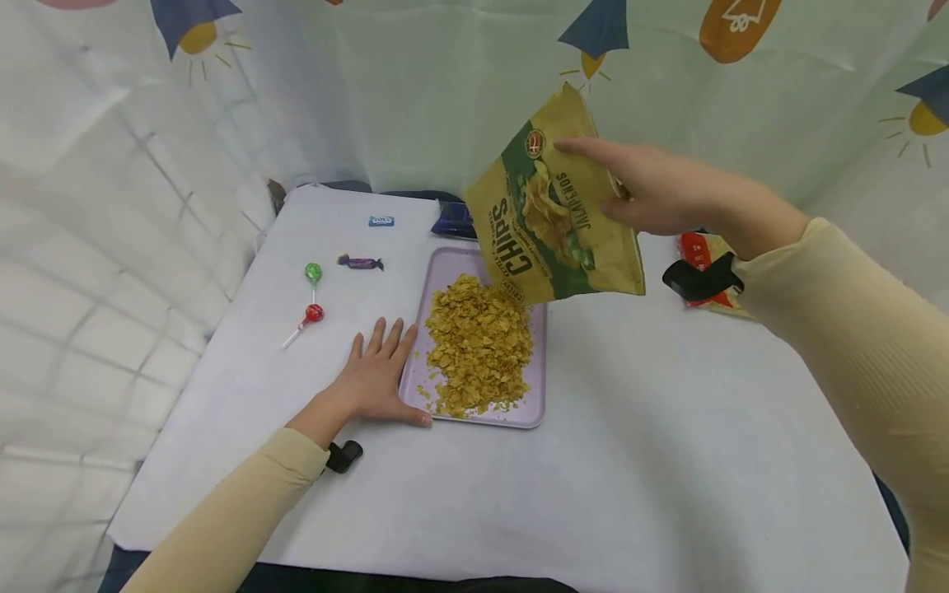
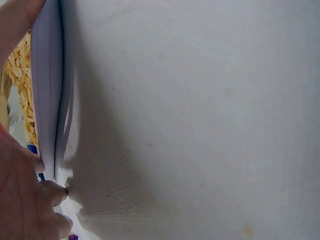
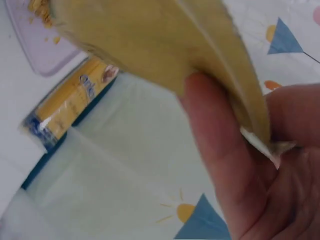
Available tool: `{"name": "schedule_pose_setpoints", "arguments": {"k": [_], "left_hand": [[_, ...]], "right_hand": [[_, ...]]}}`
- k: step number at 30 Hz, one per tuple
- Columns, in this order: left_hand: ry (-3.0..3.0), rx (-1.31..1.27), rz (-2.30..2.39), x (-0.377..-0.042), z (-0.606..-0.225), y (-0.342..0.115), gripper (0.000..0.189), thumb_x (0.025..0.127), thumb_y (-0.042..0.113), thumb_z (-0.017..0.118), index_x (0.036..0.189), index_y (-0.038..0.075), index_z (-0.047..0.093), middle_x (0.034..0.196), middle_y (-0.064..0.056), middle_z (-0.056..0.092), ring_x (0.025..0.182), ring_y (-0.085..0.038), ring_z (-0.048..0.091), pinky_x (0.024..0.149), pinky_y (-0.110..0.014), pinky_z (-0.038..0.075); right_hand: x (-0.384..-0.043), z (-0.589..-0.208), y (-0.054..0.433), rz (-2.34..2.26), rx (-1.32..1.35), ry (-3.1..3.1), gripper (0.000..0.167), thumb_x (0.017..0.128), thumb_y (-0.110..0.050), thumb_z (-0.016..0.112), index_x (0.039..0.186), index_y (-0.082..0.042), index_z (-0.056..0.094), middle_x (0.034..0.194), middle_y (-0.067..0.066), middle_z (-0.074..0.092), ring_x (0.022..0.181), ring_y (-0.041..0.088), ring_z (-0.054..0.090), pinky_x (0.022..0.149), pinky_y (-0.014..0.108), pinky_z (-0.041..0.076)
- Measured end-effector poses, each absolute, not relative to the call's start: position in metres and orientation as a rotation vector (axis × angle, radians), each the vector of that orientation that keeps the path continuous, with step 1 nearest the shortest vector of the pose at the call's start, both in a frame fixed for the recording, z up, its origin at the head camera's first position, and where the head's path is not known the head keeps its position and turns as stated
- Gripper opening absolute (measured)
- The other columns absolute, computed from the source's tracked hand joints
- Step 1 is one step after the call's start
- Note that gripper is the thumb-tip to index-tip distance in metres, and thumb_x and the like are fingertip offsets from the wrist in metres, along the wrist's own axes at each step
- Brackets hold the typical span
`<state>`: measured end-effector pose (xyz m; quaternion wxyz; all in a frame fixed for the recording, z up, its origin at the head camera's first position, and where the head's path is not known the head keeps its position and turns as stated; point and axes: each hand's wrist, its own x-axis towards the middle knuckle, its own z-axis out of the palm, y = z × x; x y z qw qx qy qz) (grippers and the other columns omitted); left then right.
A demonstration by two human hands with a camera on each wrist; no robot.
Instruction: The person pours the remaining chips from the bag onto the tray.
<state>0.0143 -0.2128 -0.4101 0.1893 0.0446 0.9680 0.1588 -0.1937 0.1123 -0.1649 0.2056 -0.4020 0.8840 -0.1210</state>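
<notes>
A purple tray (image 1: 539,371) bears a heap of crushed yellow chips (image 1: 478,350). My left hand (image 1: 378,375) rests flat with spread fingers at the tray's left side, its thumb by the near left corner. The left wrist view shows this hand (image 2: 17,185) against the tray's side wall (image 2: 47,90). Above the tray's far end, my right hand (image 1: 660,185) grips a yellow-green jalapeno chip bag (image 1: 556,214), tilted with its lower left corner over the heap. In the right wrist view, fingers and thumb pinch the bag (image 3: 135,35) from both sides. The bag's inside is hidden.
Left of the tray lie a green lollipop (image 1: 314,273), a red lollipop (image 1: 315,313), a purple-wrapped candy (image 1: 361,263) and a small blue packet (image 1: 381,221). Behind the tray is a dark blue packet (image 1: 455,221). A red-yellow packet (image 1: 695,249) sits beneath the right forearm. Printed curtains enclose the table.
</notes>
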Motion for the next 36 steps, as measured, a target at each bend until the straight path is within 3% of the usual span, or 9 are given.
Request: {"name": "schedule_pose_setpoints", "arguments": {"k": [2, 5, 10, 16, 20, 26, 30, 32, 36], "left_hand": [[2.718, 0.125, 0.442, 0.015, -0.411, -0.213, 0.145, 0.063, 0.075, 0.082, 0.165, 0.005, 0.006, 0.171, -0.024, -0.001, 0.156, -0.050, -0.009, 0.119, -0.075, 0.000], [2.716, 0.124, 0.436, 0.015, -0.411, -0.214, 0.145, 0.063, 0.075, 0.082, 0.165, 0.005, 0.006, 0.171, -0.024, -0.001, 0.156, -0.051, -0.009, 0.119, -0.075, 0.000], [2.715, 0.115, 0.438, 0.016, -0.410, -0.215, 0.145, 0.064, 0.075, 0.082, 0.165, 0.005, 0.006, 0.171, -0.024, -0.001, 0.156, -0.051, -0.009, 0.119, -0.075, 0.000], [2.718, 0.111, 0.436, 0.016, -0.408, -0.214, 0.144, 0.064, 0.074, 0.082, 0.165, 0.004, 0.007, 0.171, -0.025, 0.000, 0.156, -0.051, -0.009, 0.119, -0.075, 0.000], [2.722, 0.115, 0.427, 0.016, -0.408, -0.213, 0.144, 0.064, 0.074, 0.082, 0.165, 0.005, 0.006, 0.171, -0.025, 0.000, 0.156, -0.051, -0.008, 0.120, -0.075, 0.000], [2.717, 0.116, 0.419, 0.015, -0.407, -0.212, 0.145, 0.064, 0.075, 0.082, 0.165, 0.005, 0.005, 0.171, -0.024, -0.001, 0.156, -0.050, -0.009, 0.120, -0.075, 0.000], [2.718, 0.120, 0.414, 0.014, -0.408, -0.212, 0.145, 0.064, 0.075, 0.082, 0.165, 0.005, 0.005, 0.171, -0.025, -0.002, 0.156, -0.051, -0.009, 0.120, -0.075, 0.000], [2.719, 0.121, 0.410, 0.013, -0.408, -0.212, 0.145, 0.064, 0.075, 0.081, 0.165, 0.005, 0.005, 0.171, -0.024, -0.002, 0.156, -0.050, -0.010, 0.120, -0.075, 0.000], [2.716, 0.121, 0.413, 0.013, -0.407, -0.212, 0.145, 0.064, 0.075, 0.081, 0.165, 0.006, 0.004, 0.171, -0.024, -0.003, 0.156, -0.050, -0.011, 0.120, -0.075, -0.001]], "right_hand": [[-0.195, -0.168, 0.115, -0.383, -1.117, 2.458, 0.083, 0.102, -0.002, 0.045, 0.166, -0.030, 0.000, 0.169, 0.015, 0.026, 0.124, 0.035, 0.050, 0.083, 0.045, 0.051], [-0.197, -0.172, 0.120, -0.468, -1.092, 2.443, 0.083, 0.103, -0.003, 0.047, 0.166, -0.031, 0.001, 0.167, 0.015, 0.027, 0.125, 0.035, 0.051, 0.092, 0.049, 0.051], [-0.201, -0.181, 0.125, -0.593, -1.004, 2.420, 0.086, 0.102, -0.006, 0.055, 0.165, -0.036, 0.006, 0.155, 0.019, 0.041, 0.122, 0.037, 0.059, 0.095, 0.050, 0.053], [-0.202, -0.188, 0.128, -0.710, -0.951, 2.433, 0.085, 0.099, -0.010, 0.065, 0.165, -0.036, 0.016, 0.143, 0.018, 0.050, 0.111, 0.036, 0.066, 0.079, 0.028, 0.054], [-0.201, -0.192, 0.131, -0.766, -0.942, 2.472, 0.081, 0.099, -0.015, 0.067, 0.163, -0.036, 0.022, 0.141, 0.016, 0.051, 0.104, 0.033, 0.065, 0.073, 0.022, 0.052], [-0.201, -0.193, 0.138, -0.887, -0.970, 2.479, 0.080, 0.098, -0.015, 0.069, 0.163, -0.035, 0.026, 0.160, 0.006, 0.039, 0.096, 0.021, 0.059, 0.073, 0.020, 0.048], [-0.201, -0.191, 0.141, -0.932, -0.953, 2.463, 0.081, 0.097, -0.013, 0.070, 0.162, -0.034, 0.027, 0.155, 0.008, 0.044, 0.091, 0.014, 0.061, 0.072, 0.019, 0.049], [-0.200, -0.191, 0.141, -0.890, -0.950, 2.475, 0.081, 0.097, -0.015, 0.071, 0.162, -0.034, 0.027, 0.148, 0.011, 0.049, 0.089, 0.016, 0.063, 0.070, 0.021, 0.051], [-0.198, -0.193, 0.138, -0.793, -0.946, 2.501, 0.080, 0.098, -0.017, 0.069, 0.163, -0.035, 0.026, 0.149, 0.012, 0.048, 0.090, 0.023, 0.062, 0.068, 0.026, 0.051]]}}
